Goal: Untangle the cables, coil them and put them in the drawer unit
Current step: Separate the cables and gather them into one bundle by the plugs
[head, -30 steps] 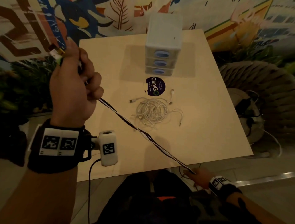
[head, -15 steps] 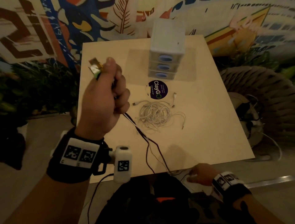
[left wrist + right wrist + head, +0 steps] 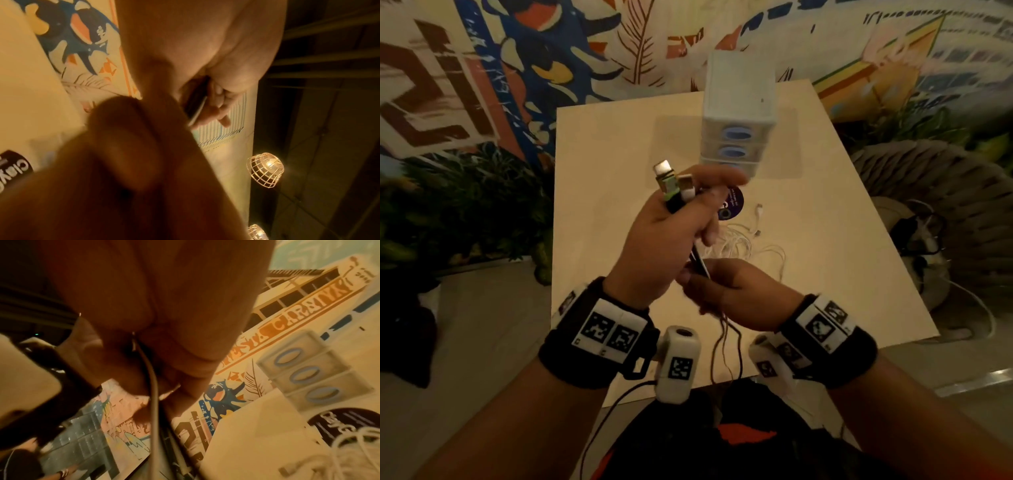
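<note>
Gripping two USB plugs [image 3: 674, 183] side by side, the left hand [image 3: 667, 236] has its fingers curled round the plug bodies, thumb across the front, metal tips poking up and out past the knuckles. From the bottom of that fist the dark cable [image 3: 700, 263] drops in a doubled strand straight into the right hand [image 3: 729, 291], whose fingers are closed round it just beneath; the two hands nearly touch. Below the right hand the thin strands [image 3: 726, 346] hang loose and fall past the near table edge toward the person's lap. In the right wrist view the cable [image 3: 153, 402] comes out from between the curled fingers [image 3: 185, 369] and runs downward.

Both hands are raised above the near half of the pale wooden table [image 3: 619, 137], forearms coming up from below, each wrist wrapped in a black band with marker tiles and a small white camera pod.

Beyond the hands, a tangle of white cables [image 3: 743, 243] lies on the tabletop, one small connector sticking out toward a round dark sticker [image 3: 732, 204]. Farther back stands the white three-drawer unit [image 3: 739, 113], drawers pushed in, each front with a blue oval pull. What is inside the drawers cannot be seen. A painted mural [image 3: 517, 61] covers the wall behind the table.
</note>
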Available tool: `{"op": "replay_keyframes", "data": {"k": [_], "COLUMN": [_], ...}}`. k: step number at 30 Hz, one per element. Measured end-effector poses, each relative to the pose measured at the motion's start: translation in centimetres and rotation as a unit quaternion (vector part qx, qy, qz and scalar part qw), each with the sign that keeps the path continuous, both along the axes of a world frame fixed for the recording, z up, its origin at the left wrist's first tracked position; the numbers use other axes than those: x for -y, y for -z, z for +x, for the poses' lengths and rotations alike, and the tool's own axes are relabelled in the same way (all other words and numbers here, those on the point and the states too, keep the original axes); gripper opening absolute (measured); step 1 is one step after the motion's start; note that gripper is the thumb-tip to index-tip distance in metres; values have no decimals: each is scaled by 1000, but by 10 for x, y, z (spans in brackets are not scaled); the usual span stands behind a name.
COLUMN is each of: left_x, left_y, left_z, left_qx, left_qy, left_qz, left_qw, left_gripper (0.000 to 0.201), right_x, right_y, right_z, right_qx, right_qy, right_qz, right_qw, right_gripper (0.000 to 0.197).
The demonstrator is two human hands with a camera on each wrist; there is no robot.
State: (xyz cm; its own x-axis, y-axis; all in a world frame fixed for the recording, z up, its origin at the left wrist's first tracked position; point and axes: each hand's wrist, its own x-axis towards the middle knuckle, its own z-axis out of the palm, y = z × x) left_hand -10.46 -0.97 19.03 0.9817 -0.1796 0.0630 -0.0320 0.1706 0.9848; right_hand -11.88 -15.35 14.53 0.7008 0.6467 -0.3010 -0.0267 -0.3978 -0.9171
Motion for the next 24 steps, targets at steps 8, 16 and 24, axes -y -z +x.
{"op": "replay_keyframes", "data": {"k": [8, 16, 24], "left_x": [6, 31, 56], "left_y": [21, 38, 61], "left_z": [7, 16, 24], "left_qx": [-98, -155, -189], "left_qy": [30, 37, 31], "left_qz": [83, 81, 311], "left_qw": [991, 984, 931], "left_gripper": [53, 40, 23], "right_x": [25, 85, 32], "right_y": [22, -23, -14], "right_z": [18, 73, 90], "right_qx": [46, 179, 294], "right_qy": [-7, 122, -34], "right_qz": [-107, 48, -24], "right_qw": [993, 975, 955], "right_gripper": [40, 59, 23]}}
